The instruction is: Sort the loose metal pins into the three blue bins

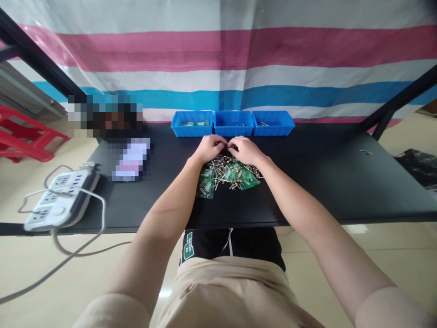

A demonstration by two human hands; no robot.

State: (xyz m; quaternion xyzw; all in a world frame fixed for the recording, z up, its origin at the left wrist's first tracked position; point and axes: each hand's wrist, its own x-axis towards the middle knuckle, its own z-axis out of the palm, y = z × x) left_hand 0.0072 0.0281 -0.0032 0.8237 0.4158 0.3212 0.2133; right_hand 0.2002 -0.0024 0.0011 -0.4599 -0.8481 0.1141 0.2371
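Observation:
My left hand (pixel 211 146) and my right hand (pixel 244 149) are close together at the far edge of a mixed pile. Fingers on both hands are curled inward, tips nearly meeting; whatever lies between them is too small or hidden to name. The pile holds many thin metal pieces with brownish, knob-like ends (pixel 220 165). Among them lie small clear green-tinted bags of short pale pieces, one bag (pixel 206 186) at the left and another green bag (pixel 251 181) at the right. My forearms flank the pile.
Behind my hands stand a left blue bin (pixel 192 131) with bags in it, a middle blue bin (pixel 234 131) and a right blue bin (pixel 273 130), each with a few small pieces. A power strip (pixel 61 200) with cables sits left on the black table (pixel 324 182), near a blurred phone-like object (pixel 132 158).

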